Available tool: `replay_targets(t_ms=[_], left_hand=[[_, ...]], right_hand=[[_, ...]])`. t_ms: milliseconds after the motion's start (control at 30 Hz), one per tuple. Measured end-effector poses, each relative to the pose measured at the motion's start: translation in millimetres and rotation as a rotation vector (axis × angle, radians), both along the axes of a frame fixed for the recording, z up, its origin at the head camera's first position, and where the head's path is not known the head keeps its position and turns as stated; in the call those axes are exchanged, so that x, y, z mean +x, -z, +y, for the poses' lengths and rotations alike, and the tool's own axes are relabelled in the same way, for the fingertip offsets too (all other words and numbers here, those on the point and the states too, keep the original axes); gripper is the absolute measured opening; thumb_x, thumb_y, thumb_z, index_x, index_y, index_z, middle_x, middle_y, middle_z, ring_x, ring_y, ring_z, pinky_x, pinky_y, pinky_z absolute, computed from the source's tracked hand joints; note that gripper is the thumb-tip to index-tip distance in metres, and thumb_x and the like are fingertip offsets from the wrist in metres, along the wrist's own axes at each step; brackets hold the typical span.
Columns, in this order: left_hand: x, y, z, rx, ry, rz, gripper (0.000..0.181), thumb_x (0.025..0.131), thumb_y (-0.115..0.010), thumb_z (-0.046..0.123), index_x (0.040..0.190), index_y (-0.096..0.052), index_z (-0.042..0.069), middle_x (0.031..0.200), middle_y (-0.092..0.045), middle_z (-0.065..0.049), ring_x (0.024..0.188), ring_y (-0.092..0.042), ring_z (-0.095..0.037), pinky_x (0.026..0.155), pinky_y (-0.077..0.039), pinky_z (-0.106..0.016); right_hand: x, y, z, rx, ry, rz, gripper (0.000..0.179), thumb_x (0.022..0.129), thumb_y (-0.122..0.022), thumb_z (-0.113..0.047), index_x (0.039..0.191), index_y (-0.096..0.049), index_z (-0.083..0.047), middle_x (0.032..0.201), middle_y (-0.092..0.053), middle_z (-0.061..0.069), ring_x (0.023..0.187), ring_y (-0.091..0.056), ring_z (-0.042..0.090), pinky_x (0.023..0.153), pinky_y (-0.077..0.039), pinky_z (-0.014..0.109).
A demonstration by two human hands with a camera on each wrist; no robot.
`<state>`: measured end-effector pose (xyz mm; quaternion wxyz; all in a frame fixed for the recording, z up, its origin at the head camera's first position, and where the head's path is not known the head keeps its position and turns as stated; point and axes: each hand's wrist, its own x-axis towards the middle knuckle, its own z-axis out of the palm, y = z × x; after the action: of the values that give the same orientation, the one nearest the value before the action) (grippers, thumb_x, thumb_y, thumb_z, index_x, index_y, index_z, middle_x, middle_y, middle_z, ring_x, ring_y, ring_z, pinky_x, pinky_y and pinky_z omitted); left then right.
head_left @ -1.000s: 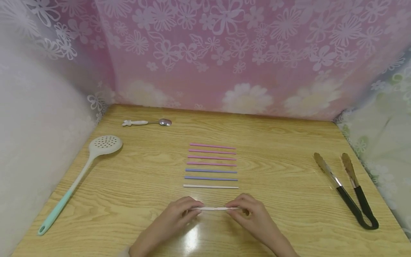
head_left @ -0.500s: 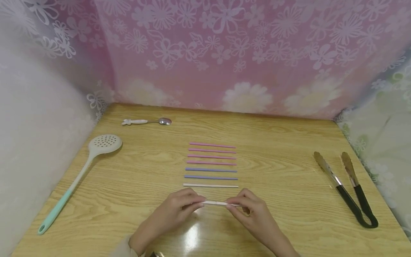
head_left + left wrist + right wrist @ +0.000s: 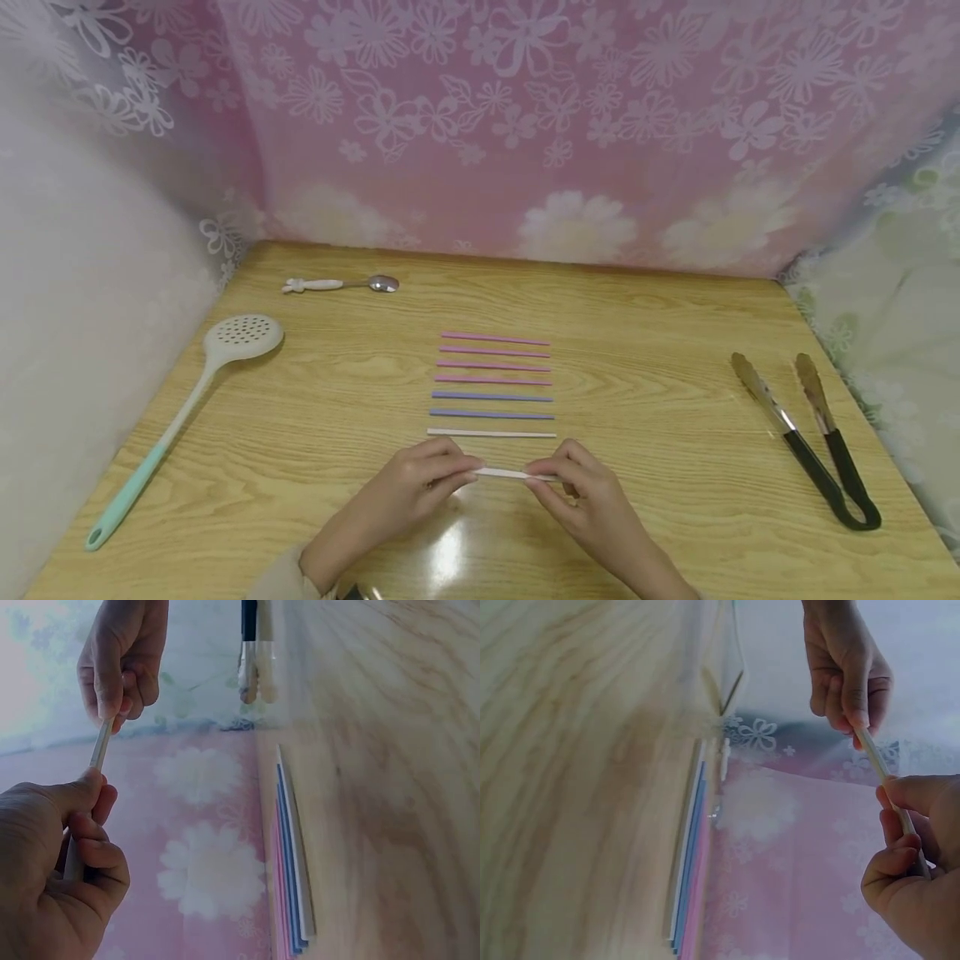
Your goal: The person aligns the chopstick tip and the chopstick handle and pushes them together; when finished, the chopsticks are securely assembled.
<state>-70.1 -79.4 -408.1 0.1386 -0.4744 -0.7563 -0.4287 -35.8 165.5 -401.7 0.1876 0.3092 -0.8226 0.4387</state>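
Observation:
My left hand (image 3: 412,482) and right hand (image 3: 592,493) hold a white chopstick (image 3: 502,472) level between them, each pinching it with thumb and fingers near one end. Only its middle part shows in the head view. From the left wrist view, the same chopstick (image 3: 99,750) runs slanting from one hand to the other, off the table. Just beyond the hands, a second white chopstick (image 3: 491,432) lies flat. Behind that, two blue chopsticks (image 3: 492,415) and several pink chopsticks (image 3: 493,367) lie in parallel, side by side and slightly apart.
A skimmer (image 3: 243,336) with a mint handle lies at the left. Near the back left rests a spoon (image 3: 341,285) with a white handle. Spread black-handled tongs (image 3: 806,450) occupy the right side. Floral cloth (image 3: 577,150) hangs around the wooden table (image 3: 660,358).
Both hands have moved slightly away from the body with the chopstick, nearer the row. My left fingers now pinch it a little closer to its middle. The things on the table stay put.

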Motion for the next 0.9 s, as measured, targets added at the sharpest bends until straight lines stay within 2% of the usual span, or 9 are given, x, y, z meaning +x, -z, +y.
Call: replay_targets(t_ms=[67, 133, 300, 400, 633, 767, 900], left_hand=[[0.8, 3.0, -0.5, 0.001, -0.004, -0.012, 0.021, 0.097, -0.054, 0.012, 0.099, -0.07, -0.002, 0.085, -0.063, -0.001, 0.068, -0.052, -0.001, 0.064, -0.043, -0.003], [1.2, 6.2, -0.9, 0.0, -0.013, -0.043, 0.016, 0.094, -0.058, 0.007, 0.1, -0.07, -0.002, 0.085, -0.064, -0.001, 0.069, -0.052, -0.002, 0.063, -0.044, -0.004], [0.1, 12.9, -2.8, -0.055, -0.044, -0.203, 0.017, 0.091, -0.061, 0.003, 0.106, -0.068, 0.0, 0.093, -0.068, -0.004, 0.077, -0.057, -0.004, 0.067, -0.049, -0.011], [-4.0, 15.9, -3.8, -0.095, -0.067, -0.291, 0.02, 0.093, -0.059, 0.006, 0.109, -0.067, -0.001, 0.098, -0.069, -0.005, 0.08, -0.059, -0.006, 0.07, -0.052, -0.015], [-16.9, 24.0, -6.4, -0.156, -0.134, -0.489, 0.022, 0.094, -0.058, 0.01, 0.112, -0.067, 0.0, 0.105, -0.067, -0.005, 0.091, -0.063, -0.012, 0.081, -0.053, -0.021], [-23.1, 33.1, -5.9, -0.19, -0.158, -0.538, 0.021, 0.094, -0.058, 0.011, 0.111, -0.068, 0.004, 0.104, -0.067, -0.003, 0.097, -0.063, -0.017, 0.087, -0.052, -0.027], [-27.2, 40.2, -5.1, -0.221, -0.175, -0.56, 0.019, 0.093, -0.06, 0.01, 0.109, -0.069, 0.005, 0.101, -0.067, -0.002, 0.095, -0.062, -0.017, 0.086, -0.052, -0.029]], right_hand=[[-0.1, 2.8, 1, 0.012, -0.011, -0.015, 0.008, 0.085, -0.07, -0.008, 0.093, -0.069, -0.006, 0.08, -0.052, -0.004, 0.064, -0.04, 0.004, 0.052, -0.038, 0.012], [-1.2, 6.0, 2, 0.026, -0.03, -0.035, 0.015, 0.082, -0.07, 0.0, 0.096, -0.068, -0.006, 0.085, -0.053, -0.003, 0.068, -0.041, 0.006, 0.055, -0.04, 0.014], [-8.7, 14.7, 7, 0.071, -0.076, -0.038, 0.03, 0.08, -0.064, 0.012, 0.104, -0.068, -0.005, 0.09, -0.047, -0.002, 0.077, -0.04, 0.01, 0.061, -0.041, 0.019], [-15.8, 19.9, 10, 0.092, -0.065, -0.045, 0.034, 0.077, -0.064, 0.016, 0.104, -0.069, -0.004, 0.089, -0.047, -0.002, 0.078, -0.04, 0.009, 0.061, -0.041, 0.02], [-31.1, 30.2, 17, 0.125, 0.009, -0.146, 0.03, 0.073, -0.071, 0.014, 0.097, -0.072, -0.005, 0.088, -0.056, -0.002, 0.079, -0.05, 0.01, 0.065, -0.05, 0.02], [-37.7, 35.9, 17, 0.161, 0.029, -0.224, 0.022, 0.075, -0.072, 0.011, 0.092, -0.072, -0.002, 0.086, -0.058, -0.002, 0.082, -0.056, 0.016, 0.069, -0.054, 0.021], [-43.2, 40.3, 16, 0.19, 0.053, -0.36, 0.014, 0.08, -0.071, 0.005, 0.091, -0.072, -0.003, 0.087, -0.059, -0.002, 0.087, -0.059, 0.023, 0.077, -0.055, 0.022]])
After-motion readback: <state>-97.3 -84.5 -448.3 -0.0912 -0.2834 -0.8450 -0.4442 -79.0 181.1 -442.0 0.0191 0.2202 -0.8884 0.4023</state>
